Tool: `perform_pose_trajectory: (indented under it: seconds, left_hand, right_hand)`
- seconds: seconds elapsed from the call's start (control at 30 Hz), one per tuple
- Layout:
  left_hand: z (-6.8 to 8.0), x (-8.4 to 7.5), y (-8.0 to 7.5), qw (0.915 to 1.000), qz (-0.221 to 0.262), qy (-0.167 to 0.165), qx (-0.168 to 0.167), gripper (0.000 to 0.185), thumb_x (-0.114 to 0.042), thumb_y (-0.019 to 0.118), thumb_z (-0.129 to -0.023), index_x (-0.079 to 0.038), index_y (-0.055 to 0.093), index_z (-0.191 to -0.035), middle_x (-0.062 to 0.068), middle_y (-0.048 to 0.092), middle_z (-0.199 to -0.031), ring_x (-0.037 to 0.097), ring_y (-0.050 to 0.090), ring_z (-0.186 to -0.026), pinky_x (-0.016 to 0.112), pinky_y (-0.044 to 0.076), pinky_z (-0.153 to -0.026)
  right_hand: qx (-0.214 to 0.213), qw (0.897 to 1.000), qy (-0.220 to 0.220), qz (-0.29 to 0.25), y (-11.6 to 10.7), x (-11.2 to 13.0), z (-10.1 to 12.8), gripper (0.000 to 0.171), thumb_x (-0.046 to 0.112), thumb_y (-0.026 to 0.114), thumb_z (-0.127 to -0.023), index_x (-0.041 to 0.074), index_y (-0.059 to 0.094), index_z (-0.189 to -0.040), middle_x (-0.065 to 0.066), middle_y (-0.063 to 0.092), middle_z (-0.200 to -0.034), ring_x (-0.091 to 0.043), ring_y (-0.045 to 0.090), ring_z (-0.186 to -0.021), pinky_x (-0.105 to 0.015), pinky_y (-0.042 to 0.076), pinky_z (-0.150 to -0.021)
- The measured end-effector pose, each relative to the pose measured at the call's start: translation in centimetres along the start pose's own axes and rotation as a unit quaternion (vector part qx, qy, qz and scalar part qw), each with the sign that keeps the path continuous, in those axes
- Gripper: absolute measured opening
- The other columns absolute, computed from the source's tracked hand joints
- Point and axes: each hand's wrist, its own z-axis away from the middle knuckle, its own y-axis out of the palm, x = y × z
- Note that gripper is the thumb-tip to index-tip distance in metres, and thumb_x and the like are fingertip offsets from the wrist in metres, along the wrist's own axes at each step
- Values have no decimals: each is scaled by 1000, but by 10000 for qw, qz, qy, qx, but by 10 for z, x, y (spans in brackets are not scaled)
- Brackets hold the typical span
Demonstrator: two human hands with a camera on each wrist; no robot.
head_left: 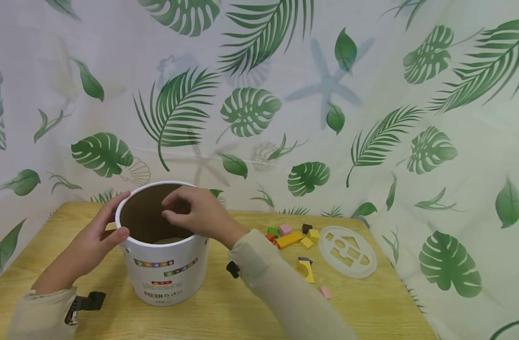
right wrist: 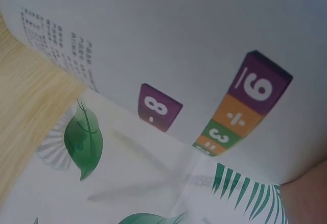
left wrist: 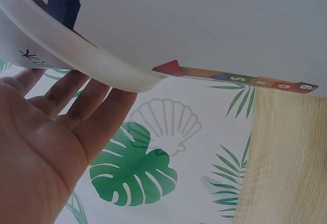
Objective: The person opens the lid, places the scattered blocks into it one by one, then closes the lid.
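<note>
A white round bucket (head_left: 163, 271) with a brown inside stands on the wooden table (head_left: 225, 311). My left hand (head_left: 104, 226) lies against its left side, fingers fairly straight along the outside and the thumb on the rim (head_left: 149, 244). In the left wrist view that left hand (left wrist: 76, 96) spreads under the bucket's rim (left wrist: 97, 63). My right hand (head_left: 187, 212) hovers over the bucket's mouth at the right rim with its fingers curled downward. Whether they hold anything is hidden. The right wrist view shows the bucket wall (right wrist: 179, 40) with printed number blocks.
Several small coloured blocks (head_left: 290, 236) lie on the table to the right of the bucket. Beyond them rests a white round shape-sorter lid (head_left: 348, 251). A leaf-print curtain (head_left: 259, 94) closes off the back and the right side.
</note>
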Motion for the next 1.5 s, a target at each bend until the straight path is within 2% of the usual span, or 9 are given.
perform_pose_trajectory:
  seconds: [0.2,0.33,0.53,0.73,1.0,1.17,1.27,1.4,1.5]
  left_hand:
    - [1,-1,1,10000,-5,-12,-26,78,-26,58,-106,-24,10,-167,26,31,-159,50,40,-134,75,43,-97]
    - [2,-1,1,10000,52,-15,-16,78,-27,58,-106,-25,9,-167,26,31,-158,51,39,-133,79,40,-97]
    - [1,0,2,10000,69,-32,-1,78,-26,57,-106,-26,9,-167,26,31,-158,50,39,-133,78,41,-98]
    - [1,2,2,9999,99,-95,38,79,-26,58,-106,-26,8,-167,26,28,-159,52,37,-134,79,40,-97]
    - [-1,3,1,10000,65,-40,18,79,-26,58,-106,-27,8,-167,25,30,-159,49,38,-134,80,39,-98]
    - [-1,2,0,9999,90,-91,52,79,-26,58,-106,-28,8,-167,25,30,-159,49,37,-134,79,40,-98]
    - [0,0,0,9999,112,-84,56,79,-26,58,-106,-27,8,-167,25,30,-159,49,37,-134,79,40,-98]
    - [0,0,0,9999,123,-62,49,78,-26,57,-106,-26,8,-167,25,30,-159,49,38,-134,79,40,-98]
    - [0,1,1,9999,108,-32,42,78,-26,57,-106,-26,8,-167,25,31,-158,48,38,-133,79,40,-98]
  right_hand:
    - [-634,9939,-873,210,-12,-16,16,27,13,78,-93,4,72,-118,-5,71,-115,-15,65,-108,-23,51,-97]
    - [-1223,9869,-1044,146,-31,-39,36,33,11,77,-93,2,70,-123,-10,70,-121,-20,64,-115,-28,51,-101]
    - [-1529,9866,-521,227,-67,-83,79,32,8,76,-94,2,68,-125,-12,69,-122,-23,66,-117,-33,53,-103]
    - [-1580,9856,559,207,-103,-119,124,29,8,75,-95,3,69,-123,-13,69,-120,-29,66,-114,-43,55,-101]
    - [-987,9816,1593,375,-109,-149,174,31,18,75,-97,7,68,-125,-10,69,-122,-34,66,-115,-52,53,-101]
    - [-389,9869,1491,483,-95,-156,199,30,22,75,-97,11,71,-124,-2,70,-120,-31,67,-113,-50,55,-98]
    - [83,9875,1518,422,-85,-157,209,31,22,75,-97,10,70,-124,-3,69,-122,-32,66,-114,-49,55,-98]
    - [639,9798,1869,305,-74,-155,220,36,25,74,-97,5,68,-127,-10,68,-125,-34,65,-116,-51,54,-99]
    - [939,9744,2017,332,-68,-153,225,37,29,74,-97,6,69,-126,-8,68,-122,-30,65,-113,-50,54,-98]
